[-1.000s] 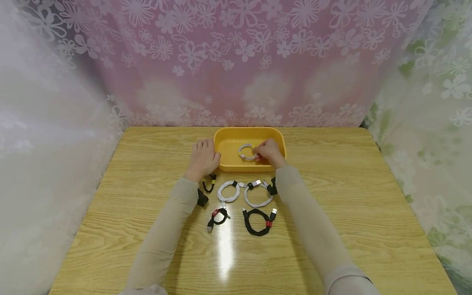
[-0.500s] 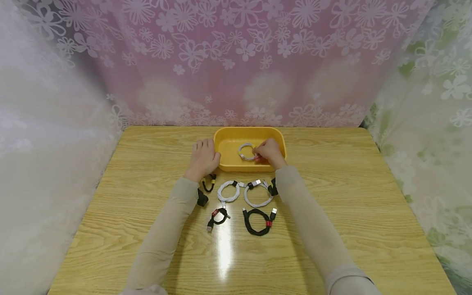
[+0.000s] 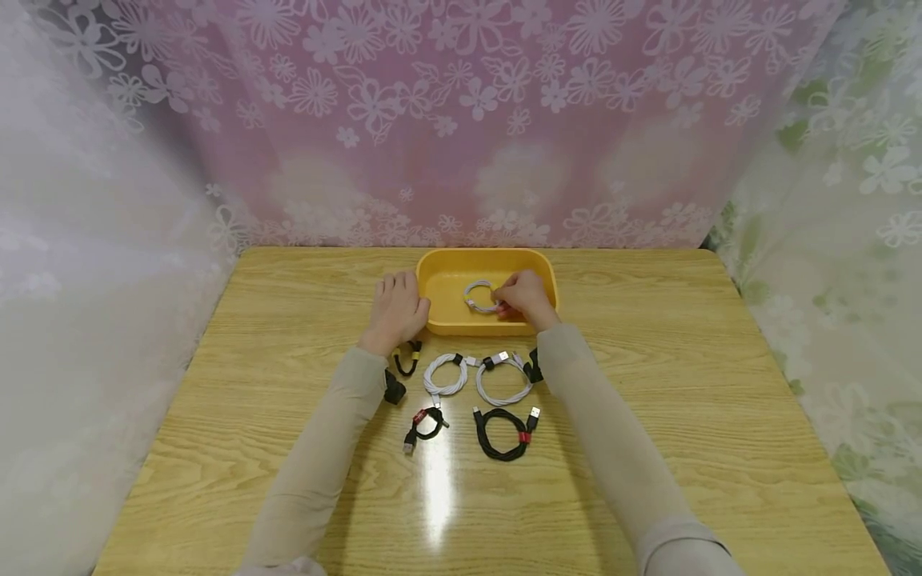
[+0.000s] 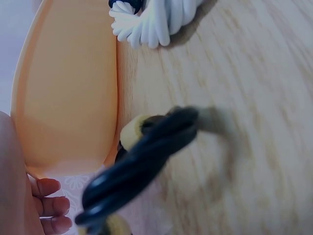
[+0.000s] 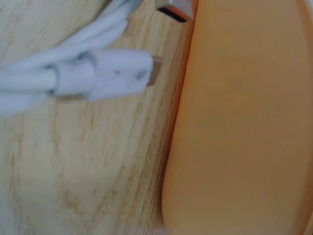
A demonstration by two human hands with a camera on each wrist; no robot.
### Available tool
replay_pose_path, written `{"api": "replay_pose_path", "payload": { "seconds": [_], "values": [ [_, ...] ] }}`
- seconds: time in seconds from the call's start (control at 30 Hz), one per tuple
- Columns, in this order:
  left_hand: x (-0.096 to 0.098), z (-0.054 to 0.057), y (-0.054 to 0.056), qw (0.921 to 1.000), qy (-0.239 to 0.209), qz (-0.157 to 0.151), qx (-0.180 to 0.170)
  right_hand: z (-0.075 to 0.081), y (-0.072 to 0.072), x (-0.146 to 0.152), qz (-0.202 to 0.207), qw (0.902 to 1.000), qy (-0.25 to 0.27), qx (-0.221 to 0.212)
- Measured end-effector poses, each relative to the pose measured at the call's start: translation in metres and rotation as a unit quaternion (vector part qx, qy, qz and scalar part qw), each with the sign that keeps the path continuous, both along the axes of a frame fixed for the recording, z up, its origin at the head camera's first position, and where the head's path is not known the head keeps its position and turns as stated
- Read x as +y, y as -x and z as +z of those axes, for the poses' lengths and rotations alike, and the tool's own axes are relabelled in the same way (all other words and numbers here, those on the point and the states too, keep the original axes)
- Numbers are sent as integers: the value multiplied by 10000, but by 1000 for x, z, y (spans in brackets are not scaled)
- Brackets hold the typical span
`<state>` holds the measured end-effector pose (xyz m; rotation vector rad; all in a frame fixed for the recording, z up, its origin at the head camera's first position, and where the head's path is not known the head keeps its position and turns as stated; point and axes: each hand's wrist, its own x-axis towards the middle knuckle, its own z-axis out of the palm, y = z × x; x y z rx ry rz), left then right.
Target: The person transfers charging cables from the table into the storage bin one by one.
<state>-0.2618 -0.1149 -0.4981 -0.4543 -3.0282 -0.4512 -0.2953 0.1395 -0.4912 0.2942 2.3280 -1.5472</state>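
Observation:
In the yellow tray (image 3: 461,329) lies a small coiled white cable (image 3: 472,307) with a yellow tie. My right hand (image 3: 528,294) reaches over the tray's right front part and pinches the right side of that coil; the fingertips are partly hidden. My left hand (image 3: 396,306) rests on the table against the tray's left end, its thumb at the rim. Its fingertips (image 4: 55,205) show past the tray's end in the left wrist view. Close below the left wrist lies a coiled black cable (image 4: 146,156) with yellow ties.
Two coiled white cables, one left (image 3: 430,382) and one right (image 3: 497,401), lie in front of the tray. Nearer are a small black cable (image 3: 430,433) and a larger black cable (image 3: 497,454), both with red ties. A floral curtain (image 3: 461,176) hangs behind the wooden table (image 3: 684,360).
Both hands and the cables keep practically the same places. The right hand stays at the white coil in the tray.

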Motion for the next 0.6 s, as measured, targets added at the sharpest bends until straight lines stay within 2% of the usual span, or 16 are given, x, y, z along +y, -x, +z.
{"api": "replay_pose_path", "payload": {
  "seconds": [0.2, 0.37, 0.6],
  "values": [
    [0, 0, -1, 10000, -8, 15, -17, 4, -3, -1, 43, 9997, -193, 127],
    [-1, 0, -1, 10000, 2, 39, -13, 14, -5, -3, 14, 9989, -322, 351],
    [0, 1, -1, 10000, -27, 43, -45, 30, -5, -5, 100, 9931, -930, 705]
  ]
}}
